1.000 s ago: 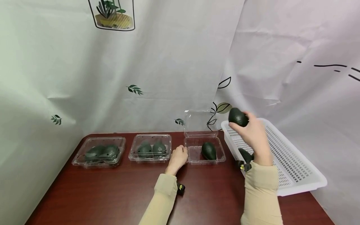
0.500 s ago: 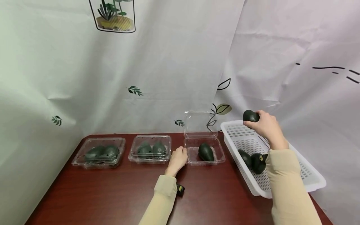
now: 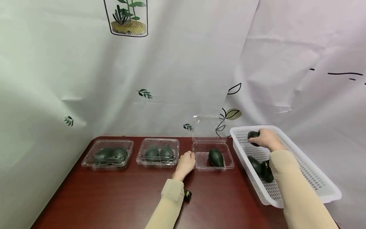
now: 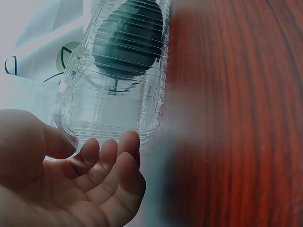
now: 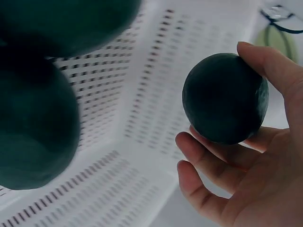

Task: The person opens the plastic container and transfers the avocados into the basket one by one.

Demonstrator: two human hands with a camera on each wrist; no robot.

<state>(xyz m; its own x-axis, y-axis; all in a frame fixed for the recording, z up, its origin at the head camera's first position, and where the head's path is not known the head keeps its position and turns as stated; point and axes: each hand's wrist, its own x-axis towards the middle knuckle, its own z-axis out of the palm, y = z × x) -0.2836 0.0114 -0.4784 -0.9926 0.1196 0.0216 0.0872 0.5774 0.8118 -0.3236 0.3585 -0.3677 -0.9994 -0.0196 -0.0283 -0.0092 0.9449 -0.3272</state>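
Note:
My right hand (image 3: 267,140) holds a dark green avocado (image 3: 253,138) inside the far end of the white perforated basket (image 3: 314,173). In the right wrist view, thumb and fingers wrap one side of this avocado (image 5: 225,98). Two more avocados (image 3: 255,164) lie on the basket floor, partly covered by my sleeve. My left hand (image 3: 185,163) is at the left side of an open clear plastic clamshell (image 3: 201,159), which has one avocado (image 3: 216,157) in its tray. The left wrist view shows the thumb at the clamshell's rim (image 4: 71,137) and curled fingers against its side.
Two closed clamshells stand to the left, one nearer (image 3: 158,160) and one at the far left (image 3: 107,163), each with two avocados inside. The open clamshell's lid (image 3: 208,127) stands up against the white patterned curtain. All rest on a reddish-brown table (image 3: 120,197).
My right hand has carried the avocado right, then down into the basket. The left hand keeps its place at the clamshell. The head view has shifted slightly.

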